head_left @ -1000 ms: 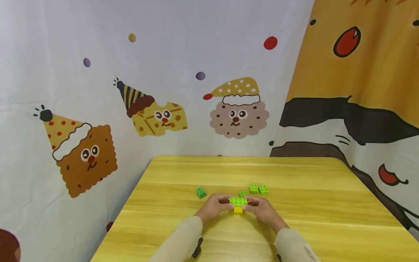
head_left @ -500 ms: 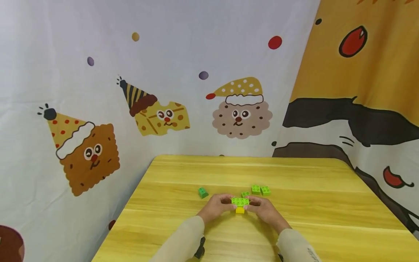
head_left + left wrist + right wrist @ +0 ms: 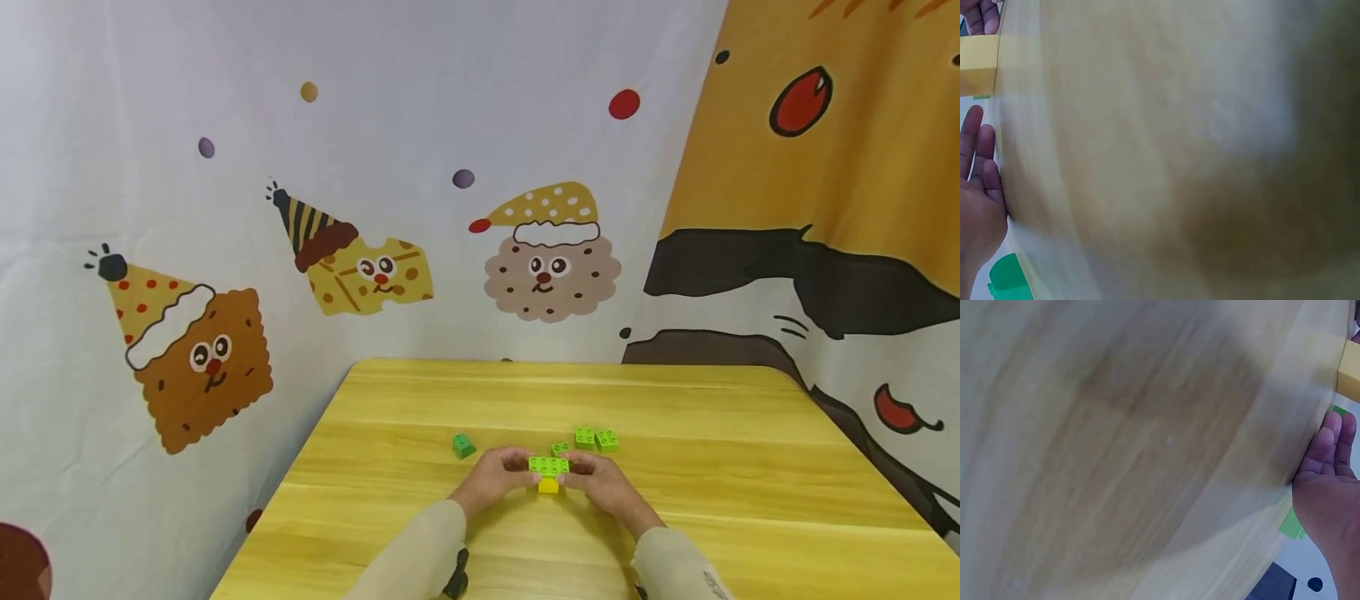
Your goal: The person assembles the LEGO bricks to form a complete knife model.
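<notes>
At the middle of the table in the head view, a long lime-green toy brick (image 3: 548, 466) lies across the top of a yellow brick (image 3: 548, 486). My left hand (image 3: 491, 481) pinches the lime brick's left end between thumb and fingers. On the opposite end, my right hand (image 3: 605, 487) holds it the same way. Each wrist view catches its hand at the edge, with the yellow brick (image 3: 977, 65) beside the fingertips; the lime brick is mostly out of sight there. Whether the two bricks are fully joined cannot be told.
Just behind the hands sits a small lime brick (image 3: 560, 448), partly hidden. Two more lime bricks, a left one (image 3: 584, 437) and a right one (image 3: 607, 441), stand side by side farther back. A dark green sloped brick (image 3: 462, 446) lies left on the wooden table (image 3: 420, 400).
The head view shifts slightly. Both hands keep their hold on the long lime brick, and the bricks stay where they were on the table.
</notes>
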### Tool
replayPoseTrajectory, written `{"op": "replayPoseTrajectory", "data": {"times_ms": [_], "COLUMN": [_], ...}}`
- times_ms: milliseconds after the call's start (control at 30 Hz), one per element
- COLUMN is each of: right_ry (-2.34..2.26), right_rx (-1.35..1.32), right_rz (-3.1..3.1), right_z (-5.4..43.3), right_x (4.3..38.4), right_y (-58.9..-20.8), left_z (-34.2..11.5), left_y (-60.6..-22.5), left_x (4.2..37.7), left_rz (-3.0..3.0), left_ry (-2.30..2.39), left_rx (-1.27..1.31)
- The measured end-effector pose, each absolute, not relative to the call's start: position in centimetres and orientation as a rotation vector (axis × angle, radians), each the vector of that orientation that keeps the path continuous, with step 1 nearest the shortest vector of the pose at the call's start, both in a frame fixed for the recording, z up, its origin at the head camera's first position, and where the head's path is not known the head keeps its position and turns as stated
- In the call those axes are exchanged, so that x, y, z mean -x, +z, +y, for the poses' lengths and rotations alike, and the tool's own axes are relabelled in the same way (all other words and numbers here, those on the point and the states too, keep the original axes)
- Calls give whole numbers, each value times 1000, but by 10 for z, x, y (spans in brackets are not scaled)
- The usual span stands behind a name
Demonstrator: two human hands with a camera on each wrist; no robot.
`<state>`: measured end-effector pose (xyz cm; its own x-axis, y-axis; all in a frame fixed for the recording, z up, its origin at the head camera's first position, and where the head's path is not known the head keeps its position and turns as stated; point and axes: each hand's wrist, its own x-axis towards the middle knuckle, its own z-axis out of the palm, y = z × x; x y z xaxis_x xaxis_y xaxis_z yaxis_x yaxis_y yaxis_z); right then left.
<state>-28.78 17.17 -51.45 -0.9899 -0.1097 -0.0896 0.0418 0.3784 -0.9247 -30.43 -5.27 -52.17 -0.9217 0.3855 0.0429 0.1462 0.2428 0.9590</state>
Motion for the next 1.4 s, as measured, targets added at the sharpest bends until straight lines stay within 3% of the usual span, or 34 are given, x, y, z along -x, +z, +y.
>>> {"op": "replayPoseTrajectory", "data": {"times_ms": [533,933,1400], "right_ry": [-1647,-1691,-1408], "right_rx": [107,36,123], "right_rz": [2467,2485,2673], "right_z": [173,232,269], "right_x": [291,306,337], "right_y": [-512,-496,-496], "left_z": [-61,-58,-55], "left_y": [-526,-524,-525], "left_x": [309,307,311], "left_rz": [2323,2303,2295], "left_ry": [1724,1734,1729], "left_rx": [-474,-483,-463]}}
